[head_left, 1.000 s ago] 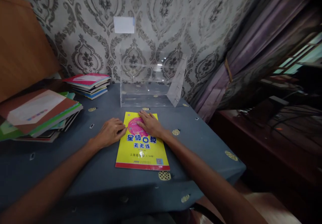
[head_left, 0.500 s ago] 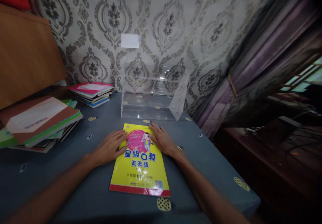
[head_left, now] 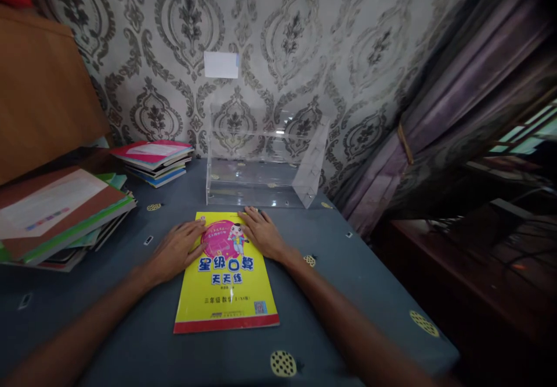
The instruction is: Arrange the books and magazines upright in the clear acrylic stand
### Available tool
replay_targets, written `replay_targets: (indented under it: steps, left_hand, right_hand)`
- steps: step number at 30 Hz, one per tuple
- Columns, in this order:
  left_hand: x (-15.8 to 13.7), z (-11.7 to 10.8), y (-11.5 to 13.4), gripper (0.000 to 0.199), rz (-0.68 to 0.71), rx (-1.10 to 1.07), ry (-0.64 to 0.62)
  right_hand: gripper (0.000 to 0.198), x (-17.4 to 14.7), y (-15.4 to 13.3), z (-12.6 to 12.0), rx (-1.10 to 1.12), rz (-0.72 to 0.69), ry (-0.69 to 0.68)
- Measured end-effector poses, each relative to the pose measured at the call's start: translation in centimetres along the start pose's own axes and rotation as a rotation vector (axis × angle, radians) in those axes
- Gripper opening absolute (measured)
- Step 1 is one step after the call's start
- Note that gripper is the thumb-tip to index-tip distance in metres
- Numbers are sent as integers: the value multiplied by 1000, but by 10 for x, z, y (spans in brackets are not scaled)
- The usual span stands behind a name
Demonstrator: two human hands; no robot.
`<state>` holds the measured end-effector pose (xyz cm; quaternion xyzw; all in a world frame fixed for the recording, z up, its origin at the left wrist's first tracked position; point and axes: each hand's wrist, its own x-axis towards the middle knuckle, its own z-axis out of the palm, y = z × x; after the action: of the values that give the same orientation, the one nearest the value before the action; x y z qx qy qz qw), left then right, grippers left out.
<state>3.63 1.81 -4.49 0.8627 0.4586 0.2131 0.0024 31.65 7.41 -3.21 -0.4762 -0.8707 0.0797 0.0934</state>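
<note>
A yellow workbook (head_left: 226, 294) with blue Chinese lettering and a red bottom strip lies flat on the blue tablecloth (head_left: 331, 335) in front of me. On its upper left edge rests my left hand (head_left: 176, 252), fingers stretched out over the cover. My right hand (head_left: 263, 233) lies flat across the upper right edge, fingers extended. Both palms face down and neither hand grips anything. Just beyond the workbook stands a clear acrylic rack (head_left: 265, 161) with stepped tiers.
At the left sits a stack of books (head_left: 65, 213), with a smaller stack (head_left: 154, 155) behind it. A brown box (head_left: 43, 91) stands at the far left. Patterned wallpaper backs the table, and a purple curtain (head_left: 387, 166) hangs at the right.
The workbook has shifted to the left and slightly away from me, with both hands moving along on it. The view has turned slightly too.
</note>
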Motion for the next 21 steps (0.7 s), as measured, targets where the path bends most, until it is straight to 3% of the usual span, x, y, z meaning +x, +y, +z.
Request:
replay_targets:
  steps: [7,13,17,21]
  left_hand:
    - [7,-11,5,39,28,98,-60]
    - [39,-6,14,36,63,131,-130]
    - [58,9,38,45,164,24,-193]
    - [51,12,78,49,314,-45,-300]
  right_hand:
    - [57,-10,15,-5,47,36,-23]
    - [55,-10,27,-5,79,18,-24]
    - [53,-9,28,-3,81,3,2]
    - [52,-10,28,-3,72,-19,19]
